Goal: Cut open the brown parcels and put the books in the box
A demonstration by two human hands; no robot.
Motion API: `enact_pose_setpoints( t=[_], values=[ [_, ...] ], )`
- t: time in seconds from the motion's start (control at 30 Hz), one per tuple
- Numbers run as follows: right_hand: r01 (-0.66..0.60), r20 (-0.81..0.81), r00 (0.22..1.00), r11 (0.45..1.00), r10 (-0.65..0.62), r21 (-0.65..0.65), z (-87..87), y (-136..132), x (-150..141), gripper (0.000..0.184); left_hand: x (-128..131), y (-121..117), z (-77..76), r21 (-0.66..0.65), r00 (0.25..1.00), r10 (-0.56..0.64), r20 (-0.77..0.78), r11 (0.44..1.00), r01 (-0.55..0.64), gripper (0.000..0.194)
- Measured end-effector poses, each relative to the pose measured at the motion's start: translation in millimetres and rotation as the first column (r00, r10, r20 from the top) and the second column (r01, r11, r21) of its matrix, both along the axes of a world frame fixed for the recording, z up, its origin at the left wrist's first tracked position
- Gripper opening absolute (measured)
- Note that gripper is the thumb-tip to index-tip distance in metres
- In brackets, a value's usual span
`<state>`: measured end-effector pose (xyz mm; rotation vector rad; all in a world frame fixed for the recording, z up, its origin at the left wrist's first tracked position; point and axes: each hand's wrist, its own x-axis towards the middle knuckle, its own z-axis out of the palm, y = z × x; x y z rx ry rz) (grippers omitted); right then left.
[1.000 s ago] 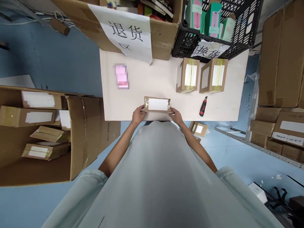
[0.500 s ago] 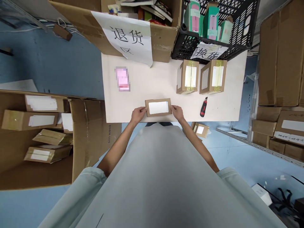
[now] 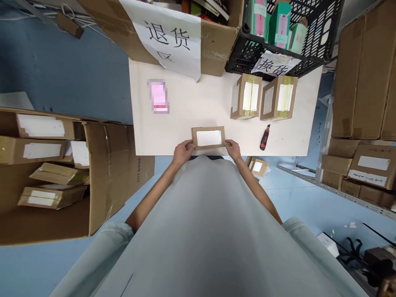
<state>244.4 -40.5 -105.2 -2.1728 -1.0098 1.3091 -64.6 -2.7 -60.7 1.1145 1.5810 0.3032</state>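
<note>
While both hands grip the labelled box (image 3: 208,137), green cartons (image 3: 280,24) fill the black crate (image 3: 244,57).

Single head-worn view, looking steeply down over own torso. White table (image 3: 185,119) sits upper centre, moderate distance, near edge just beyond chest. Forearms enter from 6 o'clock. Big open carton (image 3: 77,173) at 9 o'clock, black crate (image 3: 247,57) at 1 o'clock, stacked cartons (image 3: 361,82) at 3 o'clock. Wide lens bends edges. No second view, so no overlap.
</note>
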Motion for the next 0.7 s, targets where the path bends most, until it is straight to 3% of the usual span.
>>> enact_pose_setpoints(
  t=[0.17, 0.37, 0.5, 0.7],
  values=[
    [0.097, 0.016, 0.995, 0.995, -0.097, -0.032, -10.3, -6.2, 17.0, 0.04, 23.0, -2.0, 34.5, 0.143, 0.98, -0.148, 0.13, 0.981, 0.13, 0.049],
    [0.142, 0.032, 0.99, 0.989, -0.14, -0.052, -12.1, -10.3, 25.7, 0.041, 43.3, -0.1, 58.7, 0.134, 0.929, -0.356, 0.101, 0.93, 0.342, 0.051],
    [0.12, 0.029, 0.993, 0.991, -0.119, -0.051, -7.6, -9.2, 19.2, 0.041, 33.4, 3.4, 54.4, 0.119, 0.937, -0.343, 0.061, 0.935, 0.334, 0.053],
    [0.009, 0.028, 1.0, 0.999, -0.008, -0.051, 5.5, -0.4, -6.9, 0.034, 11.0, 5.0, 24.5, 0.006, 0.962, -0.249, -0.115, 0.968, 0.251, 0.06]
  ],
)
